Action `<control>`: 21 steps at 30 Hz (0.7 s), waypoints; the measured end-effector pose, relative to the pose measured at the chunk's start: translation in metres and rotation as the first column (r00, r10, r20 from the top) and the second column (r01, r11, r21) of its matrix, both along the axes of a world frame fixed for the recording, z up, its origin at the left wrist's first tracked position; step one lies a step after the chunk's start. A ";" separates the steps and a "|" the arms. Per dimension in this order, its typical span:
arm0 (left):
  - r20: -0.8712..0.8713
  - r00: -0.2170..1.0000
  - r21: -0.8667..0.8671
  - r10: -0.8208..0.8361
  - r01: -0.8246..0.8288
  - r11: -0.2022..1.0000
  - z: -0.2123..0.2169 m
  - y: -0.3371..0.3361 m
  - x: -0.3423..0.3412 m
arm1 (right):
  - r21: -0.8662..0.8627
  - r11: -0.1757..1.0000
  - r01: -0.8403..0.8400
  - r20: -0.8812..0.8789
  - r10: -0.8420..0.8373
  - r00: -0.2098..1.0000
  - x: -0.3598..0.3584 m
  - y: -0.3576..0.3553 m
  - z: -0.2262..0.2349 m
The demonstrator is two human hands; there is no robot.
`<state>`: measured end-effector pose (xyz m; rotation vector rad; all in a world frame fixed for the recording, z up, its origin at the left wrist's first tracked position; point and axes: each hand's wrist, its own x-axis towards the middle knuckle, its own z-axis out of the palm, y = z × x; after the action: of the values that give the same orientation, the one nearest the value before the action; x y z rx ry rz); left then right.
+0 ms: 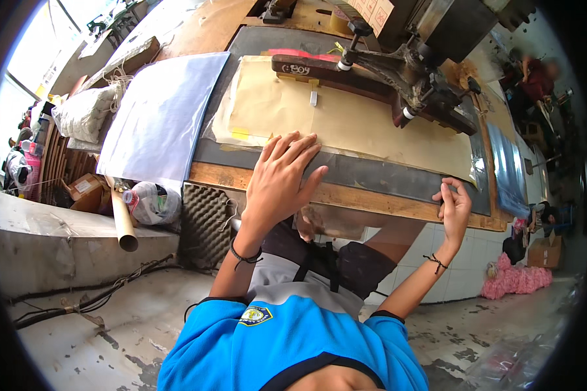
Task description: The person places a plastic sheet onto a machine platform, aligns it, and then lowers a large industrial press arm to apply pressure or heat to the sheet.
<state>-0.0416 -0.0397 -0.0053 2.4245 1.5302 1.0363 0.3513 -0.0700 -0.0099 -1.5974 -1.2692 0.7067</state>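
Note:
A tan sheet [267, 98] lies on a dark grey mat [372, 174] on the wooden-edged table. My left hand [284, 173] rests flat at the sheet's near edge, fingers spread toward it. At the table's front right edge, my right hand [455, 205] has its fingers curled together. Whatever they pinch, if anything, is too small to make out. Beyond my hands, a long dark bar [336, 76] on a metal press head [411, 72] stands over the tan sheet. A small pale piece [314, 98] sits on the sheet near the bar.
On the left lies a stack of clear plastic sheets [163, 111], with more bluish sheets [507, 169] at the right end. A cardboard tube [123, 218] and a plastic bottle [134, 197] are at the lower left. Pink bundled material [516, 278] lies on the floor; a person [540, 81] is far right.

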 end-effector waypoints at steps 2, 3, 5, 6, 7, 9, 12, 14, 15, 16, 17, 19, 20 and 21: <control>-0.011 1.000 -0.010 0.001 -0.001 1.000 0.001 0.001 0.000 | -0.002 1.000 -0.012 0.000 0.012 1.000 0.001 0.000 0.001; -0.017 1.000 -0.018 0.002 -0.002 1.000 0.001 0.001 0.000 | -0.012 1.000 -0.008 0.006 0.008 1.000 0.001 0.000 0.000; -0.032 0.999 -0.039 -0.005 0.003 0.999 -0.001 0.001 -0.001 | -0.031 1.000 0.002 0.018 -0.002 1.000 0.002 0.001 -0.002; -0.038 0.999 -0.049 -0.008 0.006 0.999 -0.001 0.001 -0.002 | -0.038 0.999 0.006 0.018 -0.006 1.000 0.003 0.002 -0.002; -0.032 0.999 -0.048 -0.008 0.006 0.999 0.000 0.001 -0.002 | -0.045 0.999 0.010 0.018 -0.009 1.000 0.004 0.002 -0.003; -0.015 1.000 -0.045 -0.009 0.008 0.999 0.003 0.001 -0.001 | -0.062 0.998 0.024 0.009 -0.023 1.000 0.005 0.001 -0.001; -0.022 1.000 -0.054 -0.014 0.013 0.998 0.000 0.002 -0.001 | -0.068 0.997 0.040 0.020 -0.039 0.999 0.006 0.001 -0.001; -0.024 1.000 -0.055 -0.010 0.009 0.998 -0.001 0.002 -0.001 | -0.086 0.994 0.062 0.003 -0.062 0.998 0.004 -0.001 0.001; -0.031 1.000 -0.053 -0.005 0.004 0.999 -0.001 0.001 -0.001 | -0.094 0.993 0.069 -0.011 -0.070 0.997 0.003 0.000 0.001; -0.030 1.000 -0.053 0.003 -0.004 0.999 -0.002 0.001 -0.001 | -0.091 0.994 0.063 -0.010 -0.065 0.998 0.003 0.002 0.000; -0.030 1.000 -0.053 0.010 -0.012 0.999 -0.002 0.001 -0.001 | -0.088 0.994 0.058 -0.010 -0.059 0.998 0.004 0.003 -0.002; -0.028 1.000 -0.052 0.011 -0.013 0.999 -0.001 0.001 0.000 | -0.081 0.995 0.053 -0.011 -0.054 0.998 0.005 0.002 -0.001; -0.025 1.000 -0.054 0.012 -0.013 0.998 -0.001 0.001 0.000 | -0.079 0.996 0.046 -0.011 -0.047 0.999 0.005 0.002 -0.001; -0.025 1.000 -0.052 0.013 -0.014 0.999 -0.001 0.002 0.000 | -0.073 0.997 0.039 -0.014 -0.041 0.999 0.005 0.003 0.000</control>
<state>-0.0419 -0.0378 -0.0063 2.4049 1.5632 0.9598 0.3561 -0.0672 -0.0102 -1.6690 -1.2093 0.7465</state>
